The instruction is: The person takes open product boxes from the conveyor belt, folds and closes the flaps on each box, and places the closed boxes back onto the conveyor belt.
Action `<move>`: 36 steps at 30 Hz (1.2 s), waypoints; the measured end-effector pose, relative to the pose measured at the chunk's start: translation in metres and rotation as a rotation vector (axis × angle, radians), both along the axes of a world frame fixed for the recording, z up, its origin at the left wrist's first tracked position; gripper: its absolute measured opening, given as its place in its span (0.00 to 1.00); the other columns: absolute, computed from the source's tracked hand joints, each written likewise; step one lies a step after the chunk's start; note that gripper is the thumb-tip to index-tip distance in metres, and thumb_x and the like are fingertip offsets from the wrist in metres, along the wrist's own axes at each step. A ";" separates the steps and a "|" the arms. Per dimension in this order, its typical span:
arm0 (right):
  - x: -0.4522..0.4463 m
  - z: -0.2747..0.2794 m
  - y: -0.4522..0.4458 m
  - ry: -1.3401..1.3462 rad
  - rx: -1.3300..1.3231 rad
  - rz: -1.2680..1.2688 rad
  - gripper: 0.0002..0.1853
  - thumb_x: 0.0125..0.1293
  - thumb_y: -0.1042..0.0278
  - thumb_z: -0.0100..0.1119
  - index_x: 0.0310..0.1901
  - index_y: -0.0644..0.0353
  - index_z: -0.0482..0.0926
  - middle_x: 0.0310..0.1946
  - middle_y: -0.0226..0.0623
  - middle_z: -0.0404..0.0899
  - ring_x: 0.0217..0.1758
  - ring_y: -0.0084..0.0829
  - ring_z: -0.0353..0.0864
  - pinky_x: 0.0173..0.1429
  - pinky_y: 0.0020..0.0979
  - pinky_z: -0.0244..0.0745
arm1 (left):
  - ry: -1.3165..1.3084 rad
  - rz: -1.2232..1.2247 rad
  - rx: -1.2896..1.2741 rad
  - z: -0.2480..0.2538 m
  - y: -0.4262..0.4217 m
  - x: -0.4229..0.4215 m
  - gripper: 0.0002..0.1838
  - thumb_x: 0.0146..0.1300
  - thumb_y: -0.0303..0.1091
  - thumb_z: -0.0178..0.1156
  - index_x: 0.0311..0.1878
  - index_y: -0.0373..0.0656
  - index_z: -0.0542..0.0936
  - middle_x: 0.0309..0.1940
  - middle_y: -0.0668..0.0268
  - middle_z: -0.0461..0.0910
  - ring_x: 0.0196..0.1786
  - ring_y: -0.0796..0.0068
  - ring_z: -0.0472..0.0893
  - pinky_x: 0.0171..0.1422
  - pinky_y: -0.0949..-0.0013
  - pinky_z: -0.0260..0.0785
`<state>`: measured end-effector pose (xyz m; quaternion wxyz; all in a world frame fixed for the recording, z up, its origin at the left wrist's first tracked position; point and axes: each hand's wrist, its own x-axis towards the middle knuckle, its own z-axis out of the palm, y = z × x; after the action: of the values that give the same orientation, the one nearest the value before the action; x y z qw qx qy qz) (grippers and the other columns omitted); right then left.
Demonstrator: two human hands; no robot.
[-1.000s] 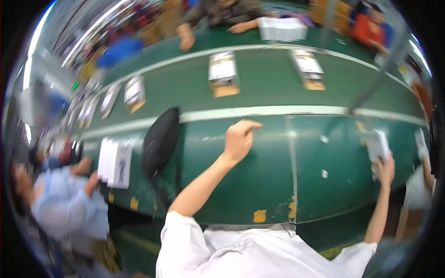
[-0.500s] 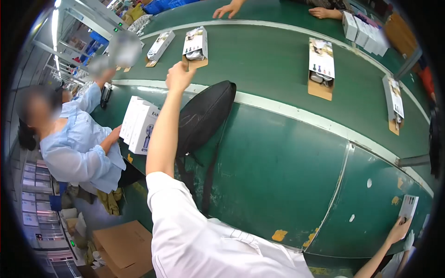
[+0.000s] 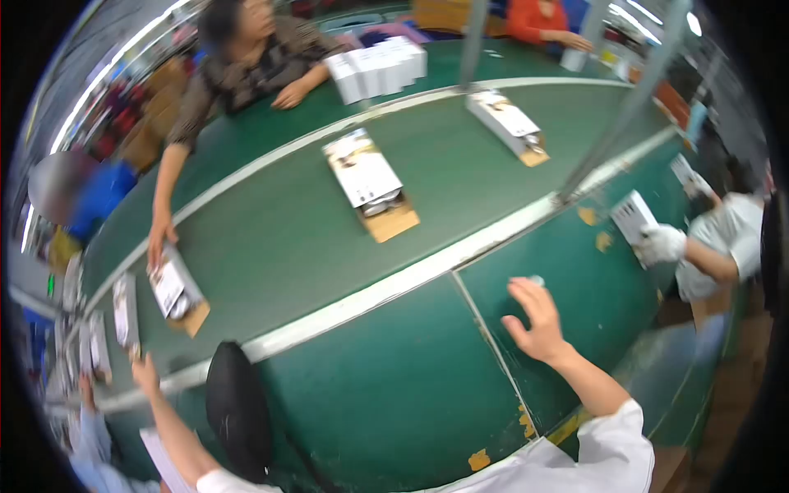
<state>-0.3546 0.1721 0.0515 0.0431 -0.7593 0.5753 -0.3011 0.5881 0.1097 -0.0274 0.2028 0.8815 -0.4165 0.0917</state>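
the left hand (image 3: 146, 375) is at the near end of a white box (image 3: 125, 309) on the green belt (image 3: 271, 222); whether it grips, i cannot tell. right of a black bag (image 3: 237, 407), the right hand (image 3: 539, 324) spreads wide over the table (image 3: 386, 361).

Long workshop hall, crowded background, partly blurred. Green surface (image 3: 370, 386) nearest, scuffed, crossed by pale seam (image 3: 496, 352); yellow patches (image 3: 479, 459) along near edge (ragged outlines). White rail (image 3: 370, 301) borders a broad green lane (image 3: 271, 214) beyond. Grey metal post (image 3: 618, 131) slants up from the rail. Bright lights (image 3: 694, 24) overhead. Brown cartons (image 3: 158, 107) behind, upper left. Greyish floor (image 3: 680, 357), lower right.
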 end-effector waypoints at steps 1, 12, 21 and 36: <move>0.010 0.004 0.002 0.006 0.014 0.018 0.30 0.58 0.66 0.70 0.63 0.64 0.77 0.64 0.48 0.77 0.69 0.49 0.74 0.73 0.45 0.66 | -0.026 -0.076 -0.007 -0.001 0.002 0.013 0.31 0.64 0.49 0.66 0.65 0.39 0.78 0.54 0.47 0.83 0.57 0.49 0.82 0.64 0.52 0.72; 0.092 -0.018 0.024 0.083 0.199 0.336 0.37 0.56 0.56 0.73 0.65 0.65 0.73 0.67 0.53 0.72 0.71 0.55 0.69 0.74 0.54 0.62 | -0.015 0.139 -0.245 -0.032 -0.021 0.031 0.43 0.57 0.67 0.63 0.46 0.25 0.83 0.46 0.36 0.83 0.55 0.38 0.82 0.61 0.47 0.72; 0.165 -0.044 0.038 0.000 0.225 0.328 0.37 0.57 0.59 0.71 0.67 0.67 0.71 0.68 0.56 0.70 0.71 0.60 0.69 0.74 0.55 0.63 | 0.123 0.224 -0.173 -0.015 -0.053 0.007 0.24 0.60 0.51 0.71 0.46 0.36 0.86 0.39 0.50 0.87 0.46 0.49 0.85 0.55 0.54 0.74; 0.243 -0.018 0.088 -0.326 0.167 0.202 0.25 0.68 0.66 0.60 0.62 0.70 0.74 0.63 0.54 0.75 0.66 0.53 0.74 0.72 0.47 0.65 | -0.340 -0.305 -0.147 0.168 -0.019 -0.063 0.10 0.60 0.25 0.57 0.45 0.40 0.80 0.45 0.52 0.82 0.51 0.49 0.82 0.55 0.49 0.74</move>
<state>-0.1119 0.2597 0.0334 0.2283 -0.7481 0.5047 -0.3654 0.5255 0.0902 0.1408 0.2051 0.7631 -0.5652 0.2370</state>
